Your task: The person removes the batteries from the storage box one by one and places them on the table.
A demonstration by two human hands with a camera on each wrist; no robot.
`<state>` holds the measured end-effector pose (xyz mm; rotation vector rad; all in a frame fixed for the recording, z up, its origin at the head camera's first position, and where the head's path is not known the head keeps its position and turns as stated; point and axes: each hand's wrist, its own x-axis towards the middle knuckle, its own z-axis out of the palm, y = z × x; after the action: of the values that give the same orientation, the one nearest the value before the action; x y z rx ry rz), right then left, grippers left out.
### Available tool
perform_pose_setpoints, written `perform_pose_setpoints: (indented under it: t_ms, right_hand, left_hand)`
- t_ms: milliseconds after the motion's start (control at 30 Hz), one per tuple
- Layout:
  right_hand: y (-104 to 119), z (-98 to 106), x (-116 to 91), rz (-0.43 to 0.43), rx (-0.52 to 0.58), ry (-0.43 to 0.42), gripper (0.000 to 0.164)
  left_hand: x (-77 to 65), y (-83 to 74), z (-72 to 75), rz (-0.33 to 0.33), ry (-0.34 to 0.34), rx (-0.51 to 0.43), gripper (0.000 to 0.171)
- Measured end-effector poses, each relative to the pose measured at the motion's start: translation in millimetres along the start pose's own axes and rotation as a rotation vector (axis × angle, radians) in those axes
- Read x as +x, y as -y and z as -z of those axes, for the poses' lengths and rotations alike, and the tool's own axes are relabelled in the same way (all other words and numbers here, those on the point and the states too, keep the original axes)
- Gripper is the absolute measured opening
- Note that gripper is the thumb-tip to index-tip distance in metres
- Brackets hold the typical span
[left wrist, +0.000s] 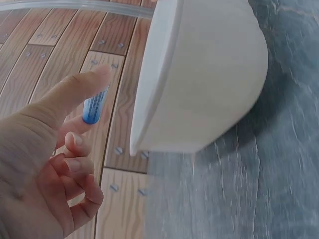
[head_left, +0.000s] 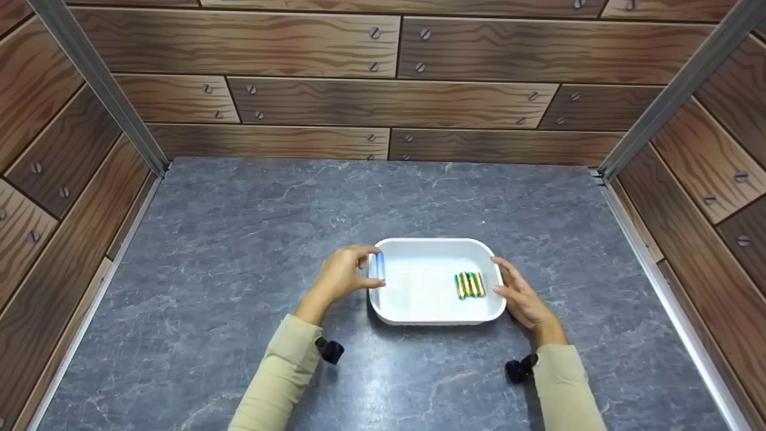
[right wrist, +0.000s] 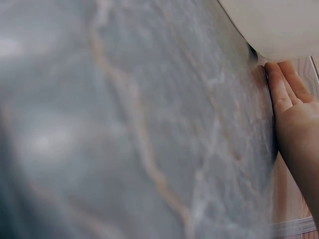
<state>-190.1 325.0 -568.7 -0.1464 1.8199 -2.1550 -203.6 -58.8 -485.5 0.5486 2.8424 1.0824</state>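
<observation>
A white tray (head_left: 434, 317) with rounded corners lies on the grey table. My left hand (head_left: 341, 272) is at its left end, pinching a slim blue battery (left wrist: 93, 105) between thumb and forefinger. Seen from the head, this blue piece lies along the left rim; whether it is one battery or two side by side I cannot tell. Its other fingers are loosely curled. On the opposite side my right hand (head_left: 520, 293) holds the tray's right rim, thumb and forefinger tips over the edge. Several green and gold batteries (head_left: 470, 285) lie in a row inside the tray, toward the right.
The grey marble-patterned table (head_left: 269, 209) extends around the tray. Wood-patterned walls (head_left: 311, 48) stand at the back and both sides, with metal posts (head_left: 111, 96) at the corners. Each wrist carries a small black camera (head_left: 330, 350).
</observation>
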Motion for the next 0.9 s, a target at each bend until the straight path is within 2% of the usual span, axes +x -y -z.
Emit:
perform_pose_setpoints:
  t_ms: [133, 300, 667, 900]
  right_hand:
    - [0, -1, 0, -0.006, 0.005, -0.015, 0.057]
    - [0, -1, 0, -0.009, 0.009, -0.020, 0.056]
    - [-1, 1, 1, -0.003, 0.018, -0.009, 0.057]
    - [-1, 2, 0, 0.005, 0.016, 0.015, 0.058]
  left_hand:
    - [-4.9, 10.8, 3.8, 0.002, 0.007, -0.041, 0.058]
    - [-9.9, 24.0, 5.2, 0.029, 0.009, -0.047, 0.059]
    - [-14.2, 45.2, -5.1, 0.056, 0.029, -0.066, 0.057]
    - [-14.2, 55.3, -12.6, 0.129, 0.050, -0.049, 0.057]
